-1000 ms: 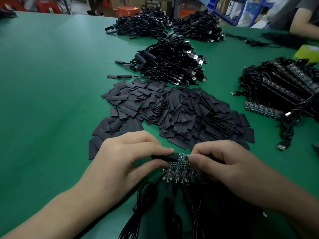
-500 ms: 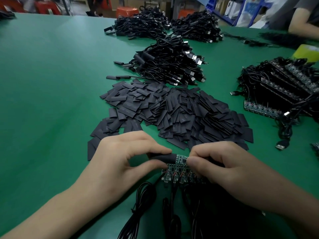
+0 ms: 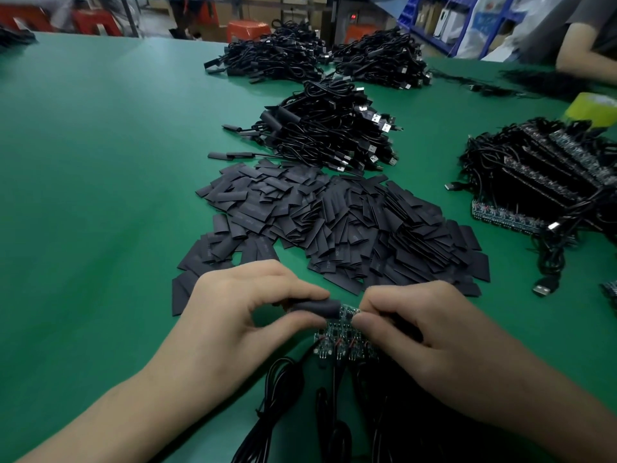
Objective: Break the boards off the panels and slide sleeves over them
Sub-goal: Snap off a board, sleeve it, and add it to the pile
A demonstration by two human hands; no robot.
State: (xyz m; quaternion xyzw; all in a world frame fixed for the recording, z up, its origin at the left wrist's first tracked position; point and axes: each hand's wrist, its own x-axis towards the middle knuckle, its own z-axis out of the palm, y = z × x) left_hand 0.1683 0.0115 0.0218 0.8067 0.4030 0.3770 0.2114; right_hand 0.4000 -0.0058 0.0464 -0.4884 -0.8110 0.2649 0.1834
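**So, sleeve still only partway on**

Left hand (image 3: pixel 240 305) pinches the black sleeve (image 3: pixel 315 308), and right hand (image 3: pixel 417 329) pinches the bare end of the board (image 3: pixel 349 310), just above the panel (image 3: pixel 337 342). It's barely crept along since a second ago, so I'd say this one needs more pushing.

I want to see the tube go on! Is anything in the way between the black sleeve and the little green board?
Nothing visible lies between them. The sleeve, pinched by the left hand, ends right at the board. The right hand's fingers pinch the board's far end and would probably need to shift later.
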